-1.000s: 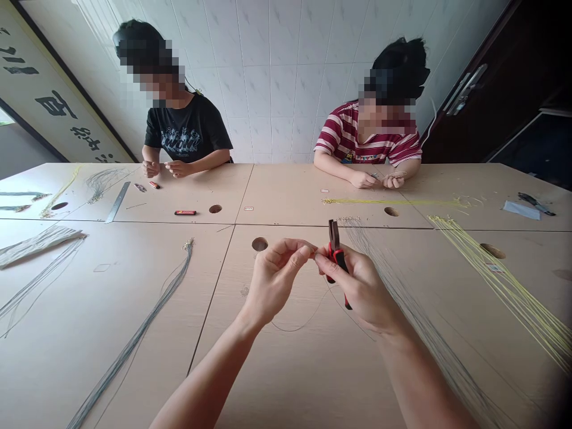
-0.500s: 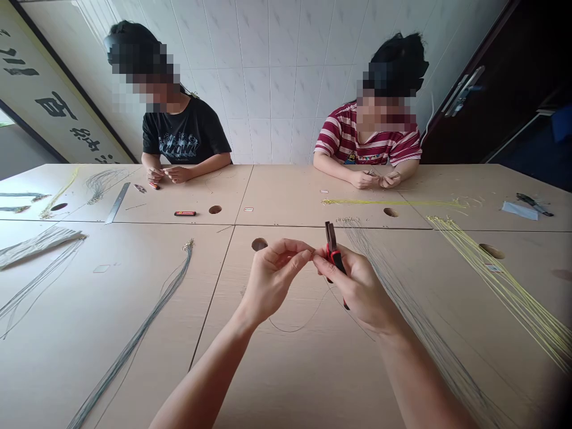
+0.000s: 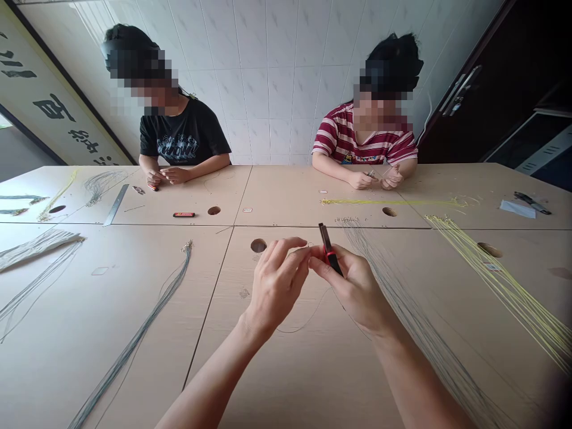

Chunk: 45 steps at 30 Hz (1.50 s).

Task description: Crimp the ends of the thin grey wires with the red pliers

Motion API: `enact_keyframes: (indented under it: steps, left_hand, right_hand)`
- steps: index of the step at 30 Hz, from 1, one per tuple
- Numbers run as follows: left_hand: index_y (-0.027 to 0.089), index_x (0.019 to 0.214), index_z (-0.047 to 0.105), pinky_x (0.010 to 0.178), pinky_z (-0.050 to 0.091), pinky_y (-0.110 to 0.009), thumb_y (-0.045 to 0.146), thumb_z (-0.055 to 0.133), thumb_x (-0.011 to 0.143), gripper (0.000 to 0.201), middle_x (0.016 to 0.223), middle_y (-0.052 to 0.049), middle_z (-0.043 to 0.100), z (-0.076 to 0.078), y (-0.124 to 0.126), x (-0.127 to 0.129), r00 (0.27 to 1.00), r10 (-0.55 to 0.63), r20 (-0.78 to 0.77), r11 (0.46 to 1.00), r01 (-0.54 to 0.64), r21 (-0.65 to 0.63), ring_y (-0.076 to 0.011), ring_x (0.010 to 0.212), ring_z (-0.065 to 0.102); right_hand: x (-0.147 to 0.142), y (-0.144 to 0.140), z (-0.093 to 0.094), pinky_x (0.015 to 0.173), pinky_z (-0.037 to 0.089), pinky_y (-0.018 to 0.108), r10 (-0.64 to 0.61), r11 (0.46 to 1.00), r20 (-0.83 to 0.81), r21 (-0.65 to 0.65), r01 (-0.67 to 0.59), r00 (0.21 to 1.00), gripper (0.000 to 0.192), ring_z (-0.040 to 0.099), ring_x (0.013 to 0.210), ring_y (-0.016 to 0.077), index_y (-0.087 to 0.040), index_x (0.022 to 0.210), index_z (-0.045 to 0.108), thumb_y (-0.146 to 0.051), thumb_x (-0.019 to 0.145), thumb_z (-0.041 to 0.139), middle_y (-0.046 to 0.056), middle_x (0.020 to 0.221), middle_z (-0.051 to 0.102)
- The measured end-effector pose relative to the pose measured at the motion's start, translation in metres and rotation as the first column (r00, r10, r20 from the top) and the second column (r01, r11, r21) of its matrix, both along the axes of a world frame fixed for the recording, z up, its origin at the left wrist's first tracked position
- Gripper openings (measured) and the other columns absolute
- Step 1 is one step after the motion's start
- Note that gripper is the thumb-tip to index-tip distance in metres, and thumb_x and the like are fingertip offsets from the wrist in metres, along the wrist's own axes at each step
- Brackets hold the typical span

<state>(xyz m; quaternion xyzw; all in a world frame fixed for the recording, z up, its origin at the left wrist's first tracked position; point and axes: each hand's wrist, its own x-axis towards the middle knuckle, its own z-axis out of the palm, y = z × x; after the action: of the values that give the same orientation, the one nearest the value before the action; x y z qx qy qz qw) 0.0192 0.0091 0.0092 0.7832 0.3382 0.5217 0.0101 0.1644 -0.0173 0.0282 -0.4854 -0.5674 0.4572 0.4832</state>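
The right hand (image 3: 353,286) was closed around a pair of small pliers with red-and-black handles (image 3: 329,255), whose dark nose pointed up and away from the person, tilted a little to the left. Its fingertips met those of the left hand (image 3: 277,286) just above the light wooden counter (image 3: 134,286), near the middle of its near half. The left hand's thumb and forefinger were pinched together on the end of a thin grey wire (image 3: 304,322); whatever small piece sat at that end was too tiny to make out. From the pinch the wire dropped and lay in a loose curve on the counter beneath both wrists.

A round cable hole (image 3: 258,245) lay just beyond the left hand. To the right of the right hand, a wide fan of thin grey wires (image 3: 402,298) ran from mid-counter toward the near right corner, and further right lay a spread of yellow wires (image 3: 500,280). To the left, a long bundle of grey wires (image 3: 147,322) ran diagonally toward the near left edge.

At the far edge sat two other people, one in a black T-shirt (image 3: 183,140) and one in a red-and-white striped shirt (image 3: 357,143), each with both hands together on the counter. A metal ruler (image 3: 115,204) and a small red-and-black bar-shaped object (image 3: 184,214) lay near the person in black.
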Motion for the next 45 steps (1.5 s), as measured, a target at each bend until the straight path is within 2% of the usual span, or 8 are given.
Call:
enact_keyframes:
  steps: [3, 11, 31, 35, 38, 41, 43, 45]
  left_hand:
    - [0.022, 0.107, 0.060, 0.074, 0.051, -0.035, 0.006, 0.052, 0.087, 0.027, 0.104, -0.009, 0.064, -0.001, -0.001, 0.003, 1.000, -0.024, 0.004, 1.000, 0.024, 0.013, -0.0188, 0.089, 0.060]
    - [0.021, 0.110, 0.061, 0.077, 0.053, -0.036, 0.003, 0.047, 0.087, 0.033, 0.106, -0.009, 0.062, -0.001, -0.007, 0.009, 0.966, -0.164, 0.199, 0.969, 0.196, -0.151, -0.0167, 0.089, 0.061]
    - [0.020, 0.098, 0.068, 0.077, 0.052, -0.032, 0.002, 0.044, 0.084, 0.033, 0.108, -0.009, 0.062, 0.003, -0.011, 0.009, 0.952, -0.138, 0.274, 0.922, 0.224, -0.316, -0.0177, 0.099, 0.061]
    - [0.021, 0.092, 0.069, 0.079, 0.051, -0.032, 0.005, 0.046, 0.085, 0.028, 0.106, -0.008, 0.064, 0.006, -0.009, 0.005, 0.941, -0.085, 0.328, 0.912, 0.206, -0.355, -0.0177, 0.097, 0.061]
    - [0.021, 0.093, 0.070, 0.074, 0.050, -0.029, 0.009, 0.047, 0.085, 0.027, 0.103, -0.006, 0.067, 0.010, -0.004, -0.002, 0.904, -0.026, 0.427, 0.824, 0.261, -0.503, -0.0165, 0.091, 0.062]
    - [0.023, 0.104, 0.071, 0.062, 0.047, -0.025, 0.011, 0.047, 0.082, 0.034, 0.086, -0.004, 0.070, 0.015, 0.001, -0.009, 0.884, -0.019, 0.467, 0.629, 0.374, -0.682, -0.0127, 0.069, 0.058]
    - [0.023, 0.112, 0.070, 0.058, 0.046, -0.025, 0.011, 0.047, 0.079, 0.041, 0.081, -0.004, 0.070, 0.018, 0.002, -0.012, 0.862, -0.058, 0.503, 0.500, 0.461, -0.733, -0.0105, 0.059, 0.051]
    - [0.022, 0.113, 0.070, 0.057, 0.046, -0.026, 0.012, 0.048, 0.078, 0.043, 0.086, -0.005, 0.070, 0.021, 0.003, -0.014, 0.833, -0.109, 0.543, 0.418, 0.534, -0.735, -0.0091, 0.055, 0.048]
  right_hand:
    - [0.002, 0.001, -0.001, 0.070, 0.041, 0.027, -0.035, 0.999, 0.001, 0.020, 0.035, 0.999, 0.023, 0.054, 0.081, 0.0166, -0.019, 0.089, 0.061, -0.042, 0.089, 0.060, 0.003, 0.085, 0.061]
    - [0.004, 0.004, -0.001, 0.062, 0.042, 0.025, -0.102, 0.993, 0.063, 0.059, 0.098, 0.993, 0.027, 0.052, 0.070, 0.0152, -0.019, 0.085, 0.059, -0.045, 0.088, 0.060, 0.002, 0.074, 0.057]
    - [0.010, 0.007, -0.002, 0.055, 0.033, 0.025, -0.124, 0.989, 0.242, 0.112, 0.099, 0.962, 0.026, 0.042, 0.061, 0.0123, -0.019, 0.083, 0.058, -0.044, 0.091, 0.055, -0.001, 0.070, 0.050]
    - [0.011, 0.007, 0.000, 0.053, 0.031, 0.025, -0.105, 0.993, 0.291, 0.086, 0.083, 0.951, 0.026, 0.038, 0.057, 0.0120, -0.019, 0.083, 0.058, -0.045, 0.090, 0.055, -0.002, 0.065, 0.046]
    - [0.013, 0.006, 0.002, 0.053, 0.031, 0.026, -0.038, 0.998, 0.304, 0.055, 0.022, 0.952, 0.026, 0.036, 0.056, 0.0117, -0.020, 0.081, 0.056, -0.045, 0.090, 0.056, -0.003, 0.064, 0.043]
    - [0.016, 0.004, 0.004, 0.054, 0.031, 0.026, 0.054, 0.997, 0.305, 0.037, -0.069, 0.951, 0.024, 0.036, 0.057, 0.0119, -0.020, 0.081, 0.055, -0.042, 0.091, 0.053, -0.003, 0.065, 0.042]
    - [0.016, 0.004, 0.005, 0.055, 0.032, 0.026, 0.112, 0.992, 0.309, 0.026, -0.126, 0.945, 0.022, 0.036, 0.058, 0.0119, -0.021, 0.080, 0.054, -0.039, 0.092, 0.052, -0.003, 0.065, 0.042]
    - [0.016, 0.003, 0.007, 0.056, 0.032, 0.025, 0.153, 0.985, 0.306, 0.026, -0.169, 0.940, 0.022, 0.037, 0.059, 0.0119, -0.021, 0.078, 0.053, -0.037, 0.093, 0.051, -0.003, 0.067, 0.044]
